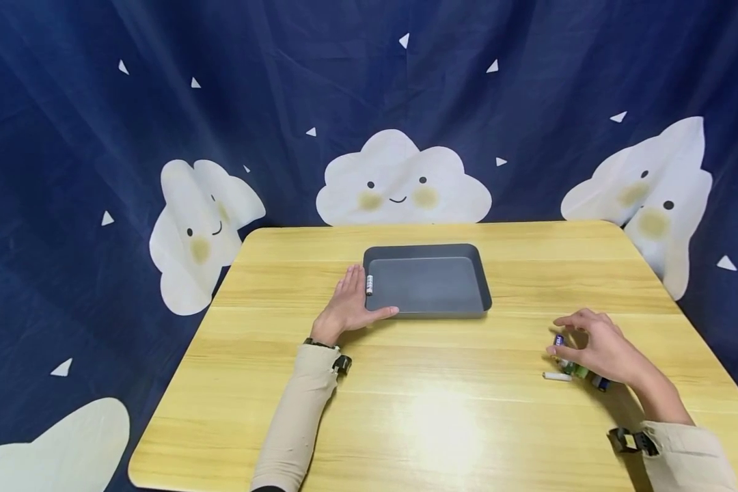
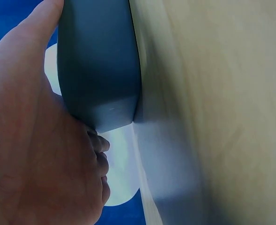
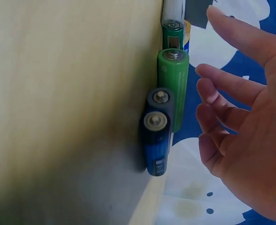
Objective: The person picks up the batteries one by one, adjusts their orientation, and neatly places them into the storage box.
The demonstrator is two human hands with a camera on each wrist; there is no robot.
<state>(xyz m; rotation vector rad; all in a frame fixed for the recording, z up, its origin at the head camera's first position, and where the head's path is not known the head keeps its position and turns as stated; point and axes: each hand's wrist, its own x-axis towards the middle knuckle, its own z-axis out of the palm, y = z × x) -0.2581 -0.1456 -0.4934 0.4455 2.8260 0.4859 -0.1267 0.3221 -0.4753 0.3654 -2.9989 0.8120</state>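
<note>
My left hand rests against the near left corner of a dark grey rectangular tray, fingers along its left side and thumb along the front rim. Inside the tray, a white-patterned battery lies by the left wall. Over a small group of batteries on the right hovers my right hand, thumb and fingers spread apart with nothing between them. The group has a white battery, a green battery and a blue battery, among others. Part of the group is hidden beneath the hand in the head view.
Everything stands on a light wooden table with rounded corners. Behind it hangs a dark blue curtain printed with white clouds and triangles. A black band with a small device sits on the right wrist.
</note>
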